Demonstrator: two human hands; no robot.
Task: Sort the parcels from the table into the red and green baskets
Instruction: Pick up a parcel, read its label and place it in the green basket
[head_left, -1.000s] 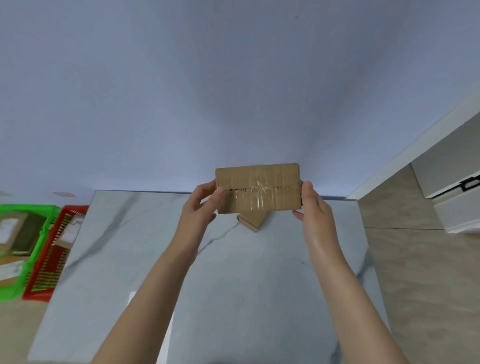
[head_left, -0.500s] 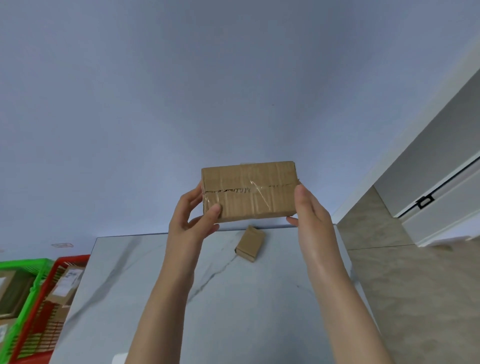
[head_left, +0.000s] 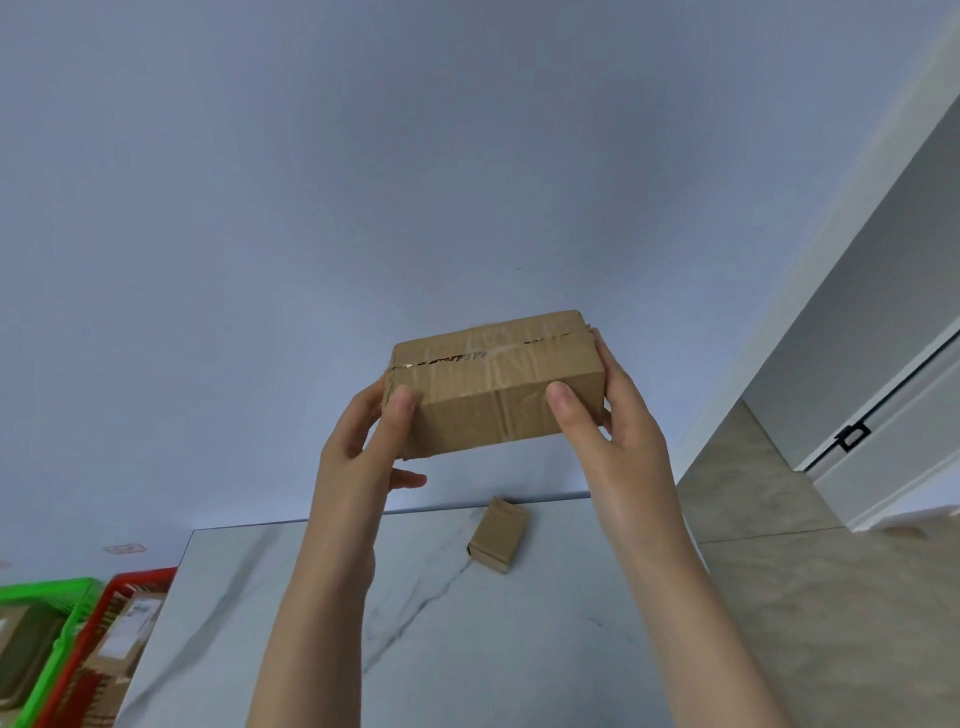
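Fingers (head_left: 400, 406) of my left hand (head_left: 358, 452) and right hand (head_left: 626, 436) curl round the ends of the taped parcel (head_left: 493, 387), held mid-frame above the table (head_left: 311, 597); smaller parcel (head_left: 497, 535) lies on it, green basket (head_left: 52, 588) and red basket (head_left: 143, 576) lower left.

Both hands grip a taped box (head_left: 496, 382) above the tabletop (head_left: 545, 639), the left hand (head_left: 363, 447) and right hand (head_left: 618, 415) at its ends. A small box (head_left: 497, 535) lies on the tabletop.
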